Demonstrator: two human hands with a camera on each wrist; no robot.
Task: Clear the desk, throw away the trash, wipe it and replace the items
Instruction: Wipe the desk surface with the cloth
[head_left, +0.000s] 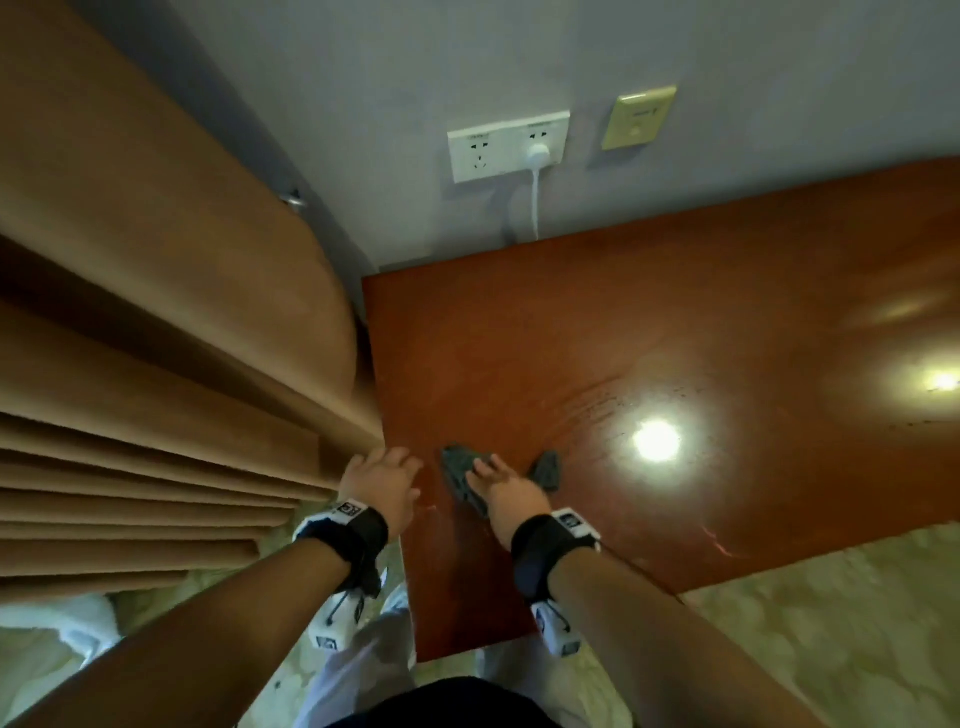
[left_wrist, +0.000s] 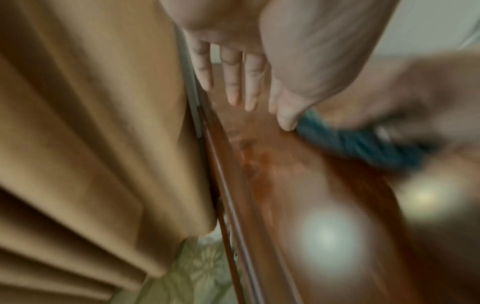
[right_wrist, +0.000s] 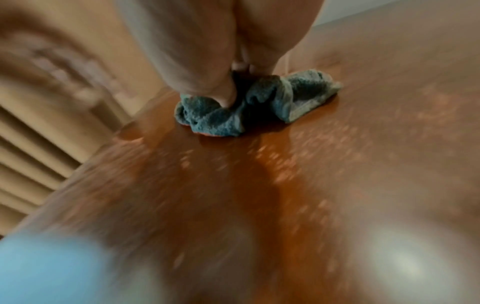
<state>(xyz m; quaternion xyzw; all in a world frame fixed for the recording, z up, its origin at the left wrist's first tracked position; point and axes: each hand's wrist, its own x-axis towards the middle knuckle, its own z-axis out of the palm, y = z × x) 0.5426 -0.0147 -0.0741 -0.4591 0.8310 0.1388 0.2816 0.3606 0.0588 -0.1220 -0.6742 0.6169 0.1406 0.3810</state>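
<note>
The reddish-brown wooden desk (head_left: 649, 312) has a glossy, wet-streaked top. A crumpled grey-blue cloth (head_left: 457, 462) lies near its front left corner. My right hand (head_left: 506, 491) presses down on the cloth with fingers stretched over it, and the cloth bunches out on both sides. The right wrist view shows the cloth (right_wrist: 259, 107) squashed under my right hand (right_wrist: 194, 51) on the desk (right_wrist: 259, 195). My left hand (head_left: 384, 475) lies at the desk's left edge, holding nothing. In the left wrist view its fingers (left_wrist: 233, 82) are straight above the desk edge (left_wrist: 233, 195), beside the cloth (left_wrist: 358, 144).
Tan pleated curtains (head_left: 156, 312) hang against the desk's left side. A white wall socket (head_left: 506, 145) with a plug and cable and a beige wall plate (head_left: 639, 117) are behind the desk. Lamp glare (head_left: 657, 439) shines on the top. Patterned floor (head_left: 831, 623) lies below.
</note>
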